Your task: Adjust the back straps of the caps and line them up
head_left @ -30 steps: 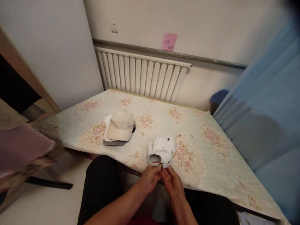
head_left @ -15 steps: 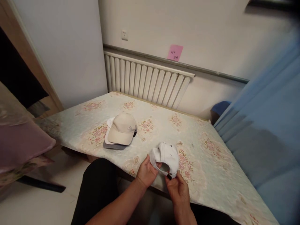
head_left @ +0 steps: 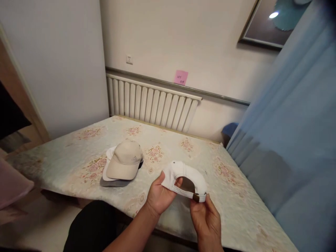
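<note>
Both hands are on the white cap (head_left: 182,169), and here it is, held up over the near part of the table (head_left: 173,220), to the right of the stacked caps! The left hand (head_left: 160,196) has the cap's left side, thumb pressed along the outside, fingers reaching in behind, fingertips peeking through the arched gap at the back; that's a part-closed grip with the fabric between. Over on the other end, the right hand (head_left: 207,217) works low, thumb up at the corner and fingers curled loosely beneath, pinching the cap right by the dark clasp (head_left: 196,198). The back opening faces the person, the strap (head_left: 182,192) running across below it and sloping down toward the right hand. Off to the left, well apart from all that, sits the beige cap (head_left: 126,159), top of the pile, its brim pointing toward the near edge, with a pale brim (head_left: 108,174) and a grey brim (head_left: 115,183) poking out underneath. Flowered cloth everywhere under them, the radiator (head_left: 152,105) behind the far edge, a pink note (head_left: 181,77) above it, and the blue curtain (head_left: 286,140) hanging down the right side.
</note>
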The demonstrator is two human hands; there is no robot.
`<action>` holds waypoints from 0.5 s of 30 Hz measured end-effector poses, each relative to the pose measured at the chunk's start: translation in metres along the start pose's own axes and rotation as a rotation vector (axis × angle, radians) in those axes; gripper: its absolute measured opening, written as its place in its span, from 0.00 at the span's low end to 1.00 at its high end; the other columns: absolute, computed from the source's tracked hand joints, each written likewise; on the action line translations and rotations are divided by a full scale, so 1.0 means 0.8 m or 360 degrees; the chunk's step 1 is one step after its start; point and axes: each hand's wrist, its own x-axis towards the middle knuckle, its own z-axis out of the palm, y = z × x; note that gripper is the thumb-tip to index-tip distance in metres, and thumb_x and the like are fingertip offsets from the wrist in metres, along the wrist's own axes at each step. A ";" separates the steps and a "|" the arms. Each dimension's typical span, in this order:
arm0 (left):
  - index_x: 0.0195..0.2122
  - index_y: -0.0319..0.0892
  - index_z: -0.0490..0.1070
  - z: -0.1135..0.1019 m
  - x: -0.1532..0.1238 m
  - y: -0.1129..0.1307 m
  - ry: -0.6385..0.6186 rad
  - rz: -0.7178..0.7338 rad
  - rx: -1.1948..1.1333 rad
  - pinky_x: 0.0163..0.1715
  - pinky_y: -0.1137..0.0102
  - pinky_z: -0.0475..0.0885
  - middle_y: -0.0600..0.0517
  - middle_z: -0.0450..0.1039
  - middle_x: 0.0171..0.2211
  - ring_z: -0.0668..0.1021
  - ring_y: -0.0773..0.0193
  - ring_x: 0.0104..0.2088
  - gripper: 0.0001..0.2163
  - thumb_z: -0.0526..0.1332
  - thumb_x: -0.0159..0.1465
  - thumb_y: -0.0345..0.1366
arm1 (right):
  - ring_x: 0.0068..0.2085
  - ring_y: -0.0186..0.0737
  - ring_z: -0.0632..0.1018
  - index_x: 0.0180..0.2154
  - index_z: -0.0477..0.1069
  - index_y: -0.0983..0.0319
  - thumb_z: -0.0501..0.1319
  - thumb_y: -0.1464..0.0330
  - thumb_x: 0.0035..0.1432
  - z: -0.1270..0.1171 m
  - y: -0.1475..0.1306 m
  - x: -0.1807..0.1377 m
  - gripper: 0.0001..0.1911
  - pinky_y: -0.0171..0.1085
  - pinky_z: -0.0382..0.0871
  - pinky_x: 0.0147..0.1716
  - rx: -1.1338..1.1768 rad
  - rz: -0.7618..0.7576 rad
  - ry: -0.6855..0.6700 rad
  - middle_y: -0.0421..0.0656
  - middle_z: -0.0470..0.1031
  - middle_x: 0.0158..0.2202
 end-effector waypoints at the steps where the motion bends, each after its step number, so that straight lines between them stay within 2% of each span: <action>1: 0.46 0.35 0.71 0.002 0.000 0.001 -0.0002 0.0025 -0.0002 0.54 0.60 0.65 0.45 0.76 0.44 0.76 0.58 0.47 0.13 0.54 0.65 0.36 | 0.40 0.33 0.79 0.46 0.70 0.60 0.58 0.78 0.54 0.001 -0.002 -0.001 0.17 0.36 0.75 0.40 0.0007 -0.0002 -0.0011 0.40 0.80 0.40; 9: 0.47 0.34 0.71 0.004 -0.005 -0.002 -0.0033 0.0029 0.0002 0.58 0.58 0.61 0.44 0.76 0.45 0.74 0.56 0.49 0.15 0.55 0.64 0.38 | 0.40 0.34 0.79 0.47 0.70 0.58 0.58 0.77 0.53 -0.001 -0.002 -0.009 0.19 0.37 0.75 0.41 0.0029 -0.0024 -0.0068 0.40 0.79 0.42; 15: 0.46 0.36 0.72 0.004 -0.008 -0.003 -0.0043 -0.0018 0.0032 0.58 0.57 0.60 0.45 0.76 0.45 0.74 0.55 0.50 0.15 0.54 0.65 0.39 | 0.38 0.34 0.79 0.43 0.72 0.58 0.58 0.75 0.55 0.000 -0.002 -0.010 0.14 0.37 0.74 0.40 0.0102 0.0070 -0.0051 0.39 0.80 0.38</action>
